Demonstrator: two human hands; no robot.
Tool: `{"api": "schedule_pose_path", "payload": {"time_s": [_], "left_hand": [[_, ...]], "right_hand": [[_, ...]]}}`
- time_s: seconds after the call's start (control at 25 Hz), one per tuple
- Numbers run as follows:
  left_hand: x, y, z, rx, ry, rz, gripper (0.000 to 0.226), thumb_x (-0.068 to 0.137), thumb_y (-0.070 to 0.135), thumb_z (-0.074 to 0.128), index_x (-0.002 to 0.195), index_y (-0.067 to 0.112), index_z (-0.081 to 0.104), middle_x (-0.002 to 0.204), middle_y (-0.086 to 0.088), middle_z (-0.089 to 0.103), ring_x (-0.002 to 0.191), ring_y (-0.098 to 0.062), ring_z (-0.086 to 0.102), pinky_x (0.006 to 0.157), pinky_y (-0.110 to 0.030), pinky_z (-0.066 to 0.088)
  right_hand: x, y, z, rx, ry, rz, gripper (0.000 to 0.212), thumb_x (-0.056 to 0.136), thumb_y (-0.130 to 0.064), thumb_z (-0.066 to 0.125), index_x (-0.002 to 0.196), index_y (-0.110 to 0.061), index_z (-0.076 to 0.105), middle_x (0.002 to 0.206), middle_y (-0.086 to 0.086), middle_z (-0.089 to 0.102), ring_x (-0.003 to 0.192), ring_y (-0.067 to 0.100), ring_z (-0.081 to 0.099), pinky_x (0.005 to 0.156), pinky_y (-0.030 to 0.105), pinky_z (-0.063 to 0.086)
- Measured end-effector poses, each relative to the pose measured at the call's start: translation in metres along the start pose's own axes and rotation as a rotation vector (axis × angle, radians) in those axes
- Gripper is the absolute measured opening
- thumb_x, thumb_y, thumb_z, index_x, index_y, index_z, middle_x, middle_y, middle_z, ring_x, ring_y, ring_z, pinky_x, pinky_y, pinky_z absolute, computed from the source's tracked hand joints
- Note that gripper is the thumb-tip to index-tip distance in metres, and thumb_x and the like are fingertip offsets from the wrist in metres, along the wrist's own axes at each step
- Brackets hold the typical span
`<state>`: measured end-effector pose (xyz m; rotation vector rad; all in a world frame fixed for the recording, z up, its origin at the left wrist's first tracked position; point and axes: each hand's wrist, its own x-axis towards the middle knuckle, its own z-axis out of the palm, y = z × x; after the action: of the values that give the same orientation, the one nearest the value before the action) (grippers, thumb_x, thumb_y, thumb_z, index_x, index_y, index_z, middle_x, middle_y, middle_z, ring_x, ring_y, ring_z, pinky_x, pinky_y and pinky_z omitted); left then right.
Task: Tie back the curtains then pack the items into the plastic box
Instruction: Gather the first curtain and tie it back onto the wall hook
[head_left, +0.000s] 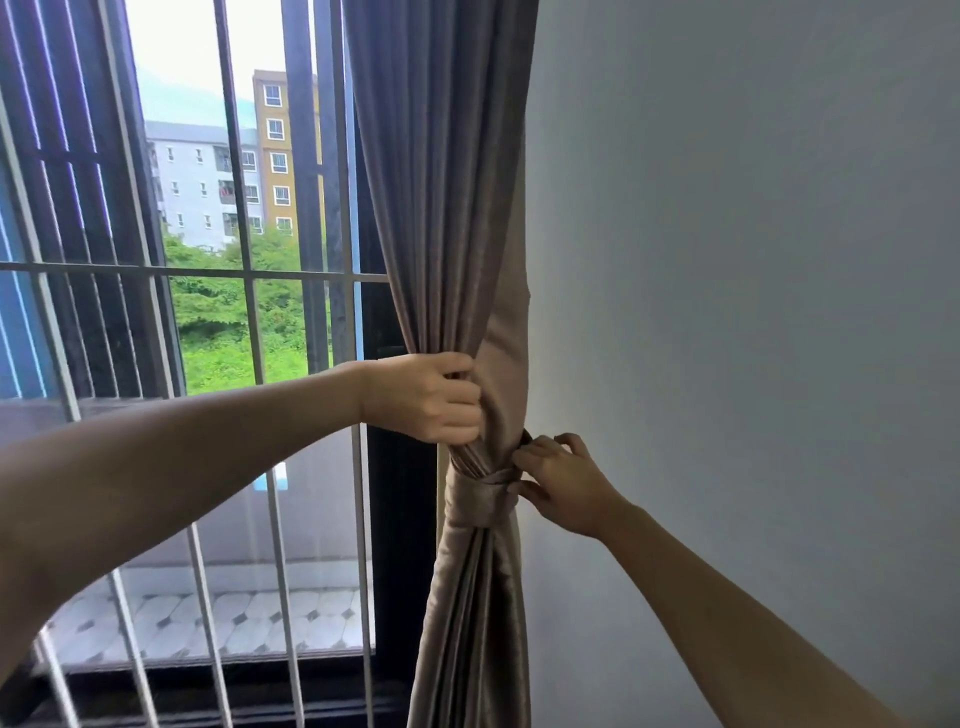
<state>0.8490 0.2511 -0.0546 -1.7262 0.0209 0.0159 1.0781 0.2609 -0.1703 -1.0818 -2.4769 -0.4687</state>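
A taupe curtain (441, 218) hangs gathered at the window's right side, next to the wall. A band of the same fabric, the tieback (480, 493), wraps the bunched folds at mid height. My left hand (423, 397) grips the gathered curtain just above the tieback, fingers curled into the folds. My right hand (563, 480) reaches in from the right and holds the tieback's end against the curtain's wall side, fingertips curled on the fabric. The plastic box and the items are out of view.
White security bars (249, 275) cover the window on the left, with a dark frame (400, 545) beside the curtain. A plain pale wall (753, 260) fills the right half. Outside are a tiled balcony floor, trees and apartment blocks.
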Motion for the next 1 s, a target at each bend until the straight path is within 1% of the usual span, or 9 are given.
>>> {"api": "schedule_pose_path", "payload": {"time_s": [0.16, 0.24, 0.32, 0.4, 0.52, 0.64, 0.76, 0.88, 1.0], "left_hand": [[-0.001, -0.001, 0.01, -0.076, -0.257, -0.147, 0.028, 0.075, 0.017, 0.072, 0.099, 0.018, 0.057, 0.108, -0.004, 0.06, 0.087, -0.019, 0.056, 0.079, -0.036, 0.048], [0.017, 0.003, 0.011, -0.132, -0.502, -0.212, 0.076, 0.073, 0.024, 0.072, 0.137, 0.021, 0.031, 0.152, -0.012, 0.023, 0.124, -0.025, 0.04, 0.092, -0.047, 0.041], [0.045, 0.009, 0.01, -0.059, -0.752, -0.167, 0.101, 0.077, 0.03, 0.071, 0.149, 0.024, 0.0, 0.159, -0.01, -0.006, 0.143, -0.029, 0.011, 0.109, -0.056, 0.021], [0.067, 0.01, 0.009, -0.024, -0.879, -0.15, 0.09, 0.083, 0.029, 0.067, 0.15, 0.023, 0.008, 0.158, -0.007, 0.014, 0.145, -0.029, 0.008, 0.113, -0.059, 0.001], [0.081, 0.003, 0.006, -0.088, -0.931, -0.09, 0.04, 0.088, 0.022, 0.059, 0.128, 0.021, 0.052, 0.128, 0.002, 0.057, 0.127, -0.022, 0.045, 0.115, -0.058, 0.002], [0.08, -0.004, -0.007, -0.065, -0.877, 0.143, 0.022, 0.089, 0.02, 0.058, 0.111, 0.021, 0.063, 0.112, 0.006, 0.064, 0.109, -0.019, 0.058, 0.116, -0.054, 0.012], [0.059, -0.004, -0.005, -0.093, -0.656, 0.081, 0.042, 0.086, 0.013, 0.061, 0.126, 0.021, 0.054, 0.125, 0.0, 0.059, 0.126, -0.026, 0.046, 0.113, -0.059, 0.001], [0.032, 0.026, -0.004, -0.143, -0.498, -0.277, 0.082, 0.082, 0.009, 0.062, 0.148, 0.021, 0.015, 0.157, -0.009, 0.018, 0.145, -0.029, 0.012, 0.109, -0.056, -0.003], [0.009, 0.109, -0.017, -0.539, -0.093, -1.057, 0.082, 0.071, 0.008, 0.055, 0.146, 0.015, 0.023, 0.155, -0.008, 0.022, 0.143, -0.025, 0.02, 0.114, -0.055, 0.015]], "right_hand": [[0.009, -0.01, 0.002, 0.035, -0.029, -0.049, 0.018, 0.095, -0.026, 0.05, 0.1, -0.01, 0.058, 0.109, 0.004, 0.062, 0.11, 0.023, 0.048, 0.095, 0.033, 0.026], [0.011, -0.012, 0.003, 0.023, -0.045, -0.066, 0.018, 0.094, -0.025, 0.051, 0.099, -0.01, 0.059, 0.107, 0.004, 0.063, 0.108, 0.023, 0.049, 0.094, 0.031, 0.027], [0.011, -0.013, 0.005, 0.031, -0.05, -0.069, 0.016, 0.093, -0.025, 0.052, 0.097, -0.01, 0.059, 0.106, 0.005, 0.063, 0.108, 0.023, 0.049, 0.093, 0.031, 0.028], [0.007, -0.013, 0.005, 0.039, -0.061, -0.062, 0.016, 0.093, -0.025, 0.053, 0.097, -0.011, 0.059, 0.106, 0.003, 0.063, 0.109, 0.022, 0.048, 0.093, 0.03, 0.027], [-0.001, -0.008, 0.002, 0.066, -0.059, -0.021, 0.016, 0.093, -0.026, 0.052, 0.098, -0.011, 0.058, 0.106, 0.001, 0.062, 0.109, 0.018, 0.047, 0.097, 0.031, 0.026], [-0.005, 0.001, 0.0, 0.072, -0.096, 0.033, 0.022, 0.095, -0.029, 0.049, 0.105, -0.011, 0.058, 0.112, 0.001, 0.061, 0.113, 0.019, 0.047, 0.102, 0.034, 0.026], [-0.004, 0.002, 0.002, 0.071, -0.034, 0.025, 0.035, 0.09, -0.039, 0.042, 0.107, -0.012, 0.058, 0.117, 0.003, 0.058, 0.117, 0.024, 0.047, 0.101, 0.036, 0.028], [-0.017, -0.008, 0.008, 0.286, 0.229, 0.163, 0.04, 0.084, -0.026, 0.057, 0.12, -0.012, 0.052, 0.121, 0.005, 0.056, 0.114, 0.022, 0.049, 0.097, 0.03, 0.031], [-0.044, -0.01, 0.033, 0.519, 0.239, 0.409, 0.058, 0.08, -0.007, 0.064, 0.133, -0.003, 0.041, 0.131, 0.01, 0.049, 0.123, 0.022, 0.046, 0.101, 0.023, 0.03]]}}
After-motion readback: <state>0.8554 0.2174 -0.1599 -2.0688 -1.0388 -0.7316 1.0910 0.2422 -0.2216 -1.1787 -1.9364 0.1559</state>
